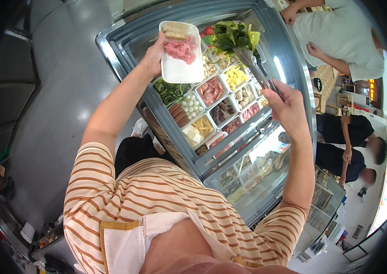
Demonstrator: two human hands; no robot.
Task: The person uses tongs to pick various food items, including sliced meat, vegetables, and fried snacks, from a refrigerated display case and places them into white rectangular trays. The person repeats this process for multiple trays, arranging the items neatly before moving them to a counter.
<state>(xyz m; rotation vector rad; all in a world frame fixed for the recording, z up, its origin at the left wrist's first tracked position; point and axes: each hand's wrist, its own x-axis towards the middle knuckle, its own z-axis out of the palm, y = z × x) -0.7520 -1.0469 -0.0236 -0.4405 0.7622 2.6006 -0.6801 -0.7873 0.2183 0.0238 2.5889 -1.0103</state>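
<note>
My left hand (154,58) grips the left edge of a white rectangular tray (182,71), held above the far left of a display case. Pink meat slices (180,49) and a pale tan food piece (175,31) lie in the tray's far half. My right hand (285,106) is closed on metal tongs (253,66), which slant away to the far left. At the tongs' far end is a bunch of dark green leaves (230,37), over the far part of the case and right of the tray. The leaves partly hide the tongs' tips.
Below, the case's grey frame (175,132) surrounds several food containers, among them white quail-type eggs (191,106), sliced sausage (211,91) and yellow chunks (235,77). A glass panel (248,178) covers the near section. People in a white shirt (339,36) and dark shirts (346,130) stand beyond the right side.
</note>
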